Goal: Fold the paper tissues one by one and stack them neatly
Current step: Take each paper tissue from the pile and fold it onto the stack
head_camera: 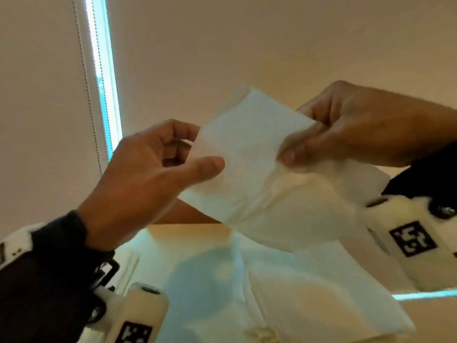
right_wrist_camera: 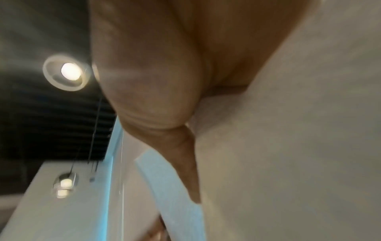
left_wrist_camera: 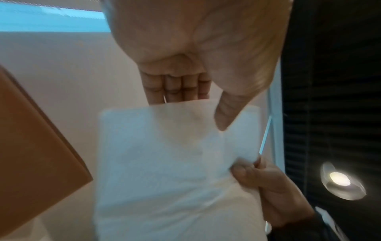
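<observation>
**Hands pinching one tissue in mid-air, more waiting below**

Both hands are up off the worktop with a single white tissue (head_camera: 247,154) stretched between them. The left hand (head_camera: 148,179) pinches its near-left edge, thumb on the front and curled fingers behind; the right hand (head_camera: 346,127) pinches the opposite side with its thumb and fingers bunched on the paper. From the left wrist, the tissue hangs below that hand as a pale sheet with the right hand nipping its lower right edge. It already looks doubled, with a softer tail drooping towards the right wrist.

The trouble I would expect is in the paper itself. It is thin and limp, so a pull from both sides at once could tear it at either pinch, or drag the layers askew so the edges no longer meet. Folding it in the air, with nothing flat under it, seems likely to leave a crooked crease, and a crooked one would sit badly on a stack.

Counting: two hands, one tissue held. Under them on the worktop (head_camera: 430,320) lie more tissues (head_camera: 309,300), at least two overlapping sheets, though blur keeps me from a firm number. Each wrist carries one camera block (head_camera: 410,243).
</observation>
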The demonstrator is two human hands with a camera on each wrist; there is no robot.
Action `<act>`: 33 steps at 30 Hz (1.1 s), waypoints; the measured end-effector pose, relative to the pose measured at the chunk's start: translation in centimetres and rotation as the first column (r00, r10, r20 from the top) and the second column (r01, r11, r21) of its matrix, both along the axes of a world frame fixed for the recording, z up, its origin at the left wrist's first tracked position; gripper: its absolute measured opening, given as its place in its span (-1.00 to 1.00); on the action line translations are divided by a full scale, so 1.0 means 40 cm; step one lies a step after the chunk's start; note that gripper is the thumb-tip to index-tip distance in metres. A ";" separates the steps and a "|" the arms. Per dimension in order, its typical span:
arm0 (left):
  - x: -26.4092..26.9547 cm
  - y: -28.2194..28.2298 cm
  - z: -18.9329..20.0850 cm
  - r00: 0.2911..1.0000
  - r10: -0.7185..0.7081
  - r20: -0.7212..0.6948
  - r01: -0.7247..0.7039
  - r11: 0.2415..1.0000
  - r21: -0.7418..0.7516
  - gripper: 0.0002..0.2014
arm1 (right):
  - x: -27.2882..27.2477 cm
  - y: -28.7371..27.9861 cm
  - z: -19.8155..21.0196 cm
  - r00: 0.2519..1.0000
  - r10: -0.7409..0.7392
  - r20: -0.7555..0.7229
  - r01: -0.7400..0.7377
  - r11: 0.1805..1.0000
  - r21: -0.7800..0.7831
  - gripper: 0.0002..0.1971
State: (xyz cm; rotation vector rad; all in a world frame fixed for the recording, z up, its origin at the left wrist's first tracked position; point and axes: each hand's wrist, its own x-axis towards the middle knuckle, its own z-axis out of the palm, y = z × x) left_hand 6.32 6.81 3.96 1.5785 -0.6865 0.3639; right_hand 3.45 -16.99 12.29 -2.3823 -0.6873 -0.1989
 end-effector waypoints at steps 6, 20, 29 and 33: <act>0.025 0.141 -0.033 0.909 -0.273 -0.316 0.251 0.962 -0.108 -0.30 | 0.065 0.058 0.070 0.965 0.254 -0.060 -0.208 0.889 0.407 -0.66; -0.061 0.279 -0.063 0.892 -0.088 -0.442 -0.079 0.935 -0.346 -0.72 | 0.194 0.190 -0.069 0.864 0.404 -0.301 -0.172 0.798 0.578 -0.70; -0.107 0.376 -0.097 0.923 0.067 -0.378 -0.201 0.923 -0.329 -0.68 | 0.245 0.236 -0.138 0.773 0.556 -0.306 -0.226 0.692 0.686 -0.66; -0.127 0.415 -0.115 0.939 0.090 -0.332 -0.205 0.922 -0.330 -0.56 | 0.256 0.258 -0.141 0.771 0.552 -0.318 -0.181 0.668 0.721 -0.72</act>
